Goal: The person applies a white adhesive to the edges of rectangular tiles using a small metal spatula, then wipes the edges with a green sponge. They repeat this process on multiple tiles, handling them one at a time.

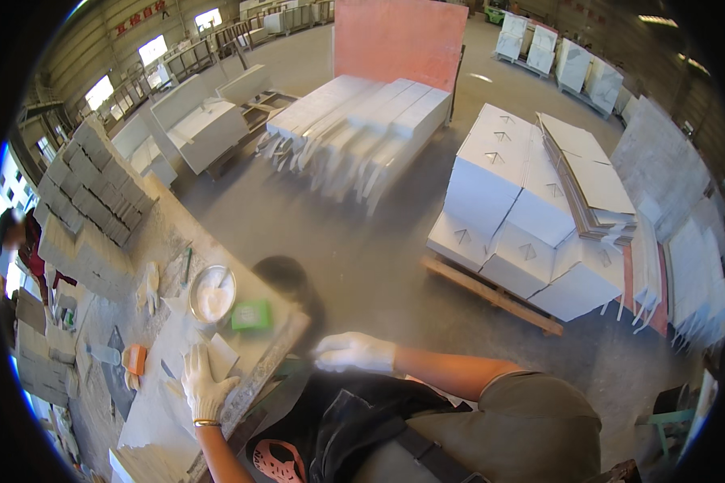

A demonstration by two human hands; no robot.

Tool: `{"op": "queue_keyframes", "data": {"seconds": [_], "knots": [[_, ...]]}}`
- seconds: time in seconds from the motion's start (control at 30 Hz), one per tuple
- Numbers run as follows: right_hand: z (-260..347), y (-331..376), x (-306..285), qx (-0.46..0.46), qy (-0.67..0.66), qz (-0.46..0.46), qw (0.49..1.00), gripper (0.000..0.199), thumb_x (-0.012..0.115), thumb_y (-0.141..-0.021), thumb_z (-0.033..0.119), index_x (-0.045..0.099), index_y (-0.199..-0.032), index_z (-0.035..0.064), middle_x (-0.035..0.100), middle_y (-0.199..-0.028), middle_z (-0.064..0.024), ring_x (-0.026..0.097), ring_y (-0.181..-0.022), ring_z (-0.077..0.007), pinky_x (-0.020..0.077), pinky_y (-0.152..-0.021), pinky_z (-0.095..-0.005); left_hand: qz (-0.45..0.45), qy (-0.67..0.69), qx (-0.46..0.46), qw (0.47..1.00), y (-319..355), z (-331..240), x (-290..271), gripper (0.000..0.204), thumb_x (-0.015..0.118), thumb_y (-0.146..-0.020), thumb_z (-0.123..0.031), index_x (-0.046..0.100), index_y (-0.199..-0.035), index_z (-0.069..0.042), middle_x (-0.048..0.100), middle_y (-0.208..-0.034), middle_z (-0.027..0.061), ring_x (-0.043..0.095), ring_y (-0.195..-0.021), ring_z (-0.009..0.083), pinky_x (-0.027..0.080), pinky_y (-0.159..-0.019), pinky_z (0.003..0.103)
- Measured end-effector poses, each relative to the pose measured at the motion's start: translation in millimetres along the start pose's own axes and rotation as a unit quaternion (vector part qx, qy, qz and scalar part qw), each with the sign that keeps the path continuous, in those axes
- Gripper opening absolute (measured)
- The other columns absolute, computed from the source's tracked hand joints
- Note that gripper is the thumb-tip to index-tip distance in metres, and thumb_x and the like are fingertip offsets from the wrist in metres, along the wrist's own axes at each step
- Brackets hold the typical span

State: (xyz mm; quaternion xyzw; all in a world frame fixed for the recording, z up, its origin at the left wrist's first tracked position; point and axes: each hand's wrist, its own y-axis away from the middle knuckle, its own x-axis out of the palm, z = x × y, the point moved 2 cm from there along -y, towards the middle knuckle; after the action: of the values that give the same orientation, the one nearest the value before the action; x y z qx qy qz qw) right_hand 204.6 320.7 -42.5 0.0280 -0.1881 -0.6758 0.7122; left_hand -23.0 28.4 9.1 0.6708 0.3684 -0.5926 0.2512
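My left hand (205, 383), in a white knit glove, lies on the worktable with its fingers stretched forward. Its fingers rest beside a small flat white piece (224, 354). My right hand (353, 352), also gloved, is off the table's edge in front of my body. Its fingers point left, a little blurred, and I see nothing in them. Beyond the left hand are a round metal bowl (222, 277) holding white material and a green block or box (251, 315). An orange block (134, 359) and a clear bottle (105, 354) lie left of that hand.
Grey slabs (97, 185) are stacked along the table's far left, with spare gloves (148, 288) and a green stick-like tool (187, 266) nearer. White boxes (532, 217) stand on a wooden pallet (491, 295) to the right. Long wrapped pieces (354, 113) are ahead. Another person (29, 241) is far left.
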Motion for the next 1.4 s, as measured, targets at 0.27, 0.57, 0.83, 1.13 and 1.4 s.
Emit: {"op": "queue_keyframes", "data": {"seconds": [0.27, 0.57, 0.83, 1.13, 1.4], "knots": [[-23.8, -59.5, 31.6, 0.048, -0.201, 0.0, 0.978, 0.029, 0.065, -0.107, 0.025, 0.065, -0.127, 0.0049, 0.069, -0.093, -0.0061, 0.066, -0.08, -0.0178, 0.0543, -0.07, -0.0331, -0.009, 0.066, 0.021, 0.998, 9.6, -1.6, -10.1, 0.099, 0.094, -0.059, -0.037, 0.059, -0.146, -0.006, 0.061, -0.147, 0.0201, 0.052, -0.142, 0.0379, 0.042, -0.117, 0.05], [-27.3, -121.2, 80.3, 0.054, -0.316, 0.024, 0.947, 0.027, 0.065, -0.107, 0.03, 0.063, -0.123, 0.0092, 0.068, -0.093, -0.0045, 0.066, -0.078, -0.019, 0.0517, -0.065, -0.0319, 0.073, 0.038, -0.053, 0.995, 5.0, -12.2, -14.1, 0.117, 0.096, -0.057, -0.039, 0.046, -0.158, -0.008, 0.043, -0.164, 0.0221, 0.04, -0.152, 0.0422, 0.036, -0.123, 0.052], [-8.7, -135.1, 95.0, 0.062, -0.275, -0.037, 0.959, 0.043, 0.063, -0.107, 0.021, 0.056, -0.147, 0.0106, 0.067, -0.103, -0.0021, 0.066, -0.08, -0.0164, 0.0535, -0.067, -0.0307, 0.088, 0.053, -0.059, 0.993, 0.3, -18.4, -18.4, 0.119, 0.099, -0.052, -0.037, 0.048, -0.156, -0.008, 0.04, -0.167, 0.0209, 0.034, -0.156, 0.0415, 0.034, -0.124, 0.054], [-2.3, -142.2, 97.5, -0.015, -0.294, -0.051, 0.954, 0.063, 0.058, -0.105, 0.006, 0.042, -0.165, 0.0175, 0.067, -0.107, -0.001, 0.064, -0.078, -0.009, 0.0562, -0.064, -0.0276, 0.027, 0.045, 0.01, 0.999, 6.0, 1.2, -3.2, 0.112, 0.095, -0.054, -0.04, 0.052, -0.153, -0.009, 0.048, -0.161, 0.0199, 0.042, -0.151, 0.0395, 0.038, -0.121, 0.052], [-26.2, -174.5, 93.3, -0.07, -0.238, -0.042, 0.968, 0.063, 0.054, -0.107, 0.003, 0.036, -0.166, 0.0091, 0.069, -0.113, -0.0045, 0.064, -0.086, -0.0097, 0.0545, -0.067, -0.0276, -0.016, 0.063, 0.037, 0.997, 10.2, -2.6, -13.5, 0.099, 0.085, -0.061, -0.034, 0.051, -0.15, -0.009, 0.05, -0.153, 0.0192, 0.047, -0.141, 0.0407, 0.042, -0.116, 0.05]]}}
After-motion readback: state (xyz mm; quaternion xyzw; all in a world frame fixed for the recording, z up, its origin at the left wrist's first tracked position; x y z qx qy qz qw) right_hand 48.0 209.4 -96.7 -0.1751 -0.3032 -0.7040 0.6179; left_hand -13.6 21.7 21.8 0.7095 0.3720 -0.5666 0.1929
